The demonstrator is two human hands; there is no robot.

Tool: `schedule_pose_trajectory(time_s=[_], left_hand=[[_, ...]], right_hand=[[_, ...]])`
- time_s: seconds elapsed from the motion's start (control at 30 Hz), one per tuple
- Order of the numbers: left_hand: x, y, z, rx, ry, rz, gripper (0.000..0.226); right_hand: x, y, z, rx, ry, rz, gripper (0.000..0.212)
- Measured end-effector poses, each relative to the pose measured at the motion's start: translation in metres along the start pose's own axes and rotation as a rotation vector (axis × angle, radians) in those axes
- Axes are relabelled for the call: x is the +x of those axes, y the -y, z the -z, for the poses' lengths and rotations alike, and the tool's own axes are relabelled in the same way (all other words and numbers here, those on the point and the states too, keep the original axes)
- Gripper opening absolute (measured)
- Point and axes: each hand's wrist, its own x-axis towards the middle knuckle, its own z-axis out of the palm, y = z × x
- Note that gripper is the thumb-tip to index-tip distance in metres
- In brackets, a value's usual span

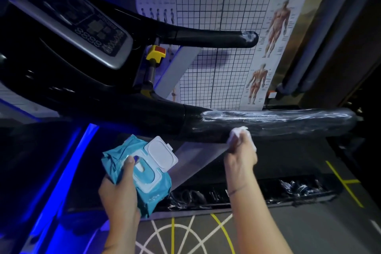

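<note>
A white wipe [237, 133] was pinched in the right hand [240, 156] against the plastic-wrapped handrail [278, 120]. The teal wipes pack [142, 171], lid open, was gripped by the left hand [121, 189].

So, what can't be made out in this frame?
- Head view: console markings, dark and blurred.
- Head view: anatomy poster labels, too small.
- Head view: most of the wipe, inside the grip of the right hand.
- Head view: wipes pack print, under the left hand.
</note>
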Motion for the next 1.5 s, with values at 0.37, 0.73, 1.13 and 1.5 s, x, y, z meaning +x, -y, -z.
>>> schedule_pose_trajectory(time_s=[0.37, 0.73, 1.13, 1.5], left_hand=[[-0.007, 0.004, 0.000, 0.034, 0.057, 0.033, 0.018], [-0.011, -0.004, 0.005, 0.023, 0.027, 0.009, 0.025], [-0.040, 0.033, -0.037, 0.034, 0.033, 0.064, 0.021], [-0.069, 0.050, -0.060, -0.030, 0.003, 0.106, 0.024]], right_hand=[[-0.054, -0.053, -0.004, -0.266, 0.309, -0.103, 0.023], [-0.005, -0.001, 0.006, -0.067, -0.117, -0.006, 0.017], [-0.005, -0.006, 0.037, -0.181, 0.154, 0.041, 0.023], [0.015, 0.011, 0.041, -0.263, 0.221, 0.021, 0.021]])
